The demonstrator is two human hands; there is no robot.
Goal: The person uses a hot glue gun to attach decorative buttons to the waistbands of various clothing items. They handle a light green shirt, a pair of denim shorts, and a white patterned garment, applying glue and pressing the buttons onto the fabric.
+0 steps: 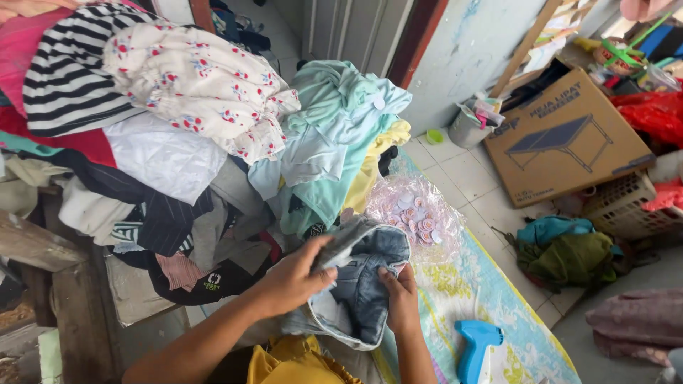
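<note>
I hold a pair of blue denim jeans [370, 263] in front of me, turned partly inside out at the waistband. My left hand [295, 277] grips the upper left of the denim. My right hand [400, 295] pinches the fabric near the waistband's inner side. A bright blue tagging gun [475, 345] lies on the patterned mat [498, 299] just right of my right arm. A clear plastic bag of round tags [416, 210] sits beyond the jeans.
A big heap of clothes [199, 121] covers a wooden bench [43, 249] at left and centre. At right stand a flat cardboard box [569, 135], a small bucket [469, 128], a plastic basket [626, 206] and crumpled clothes [569, 252] on the tiled floor.
</note>
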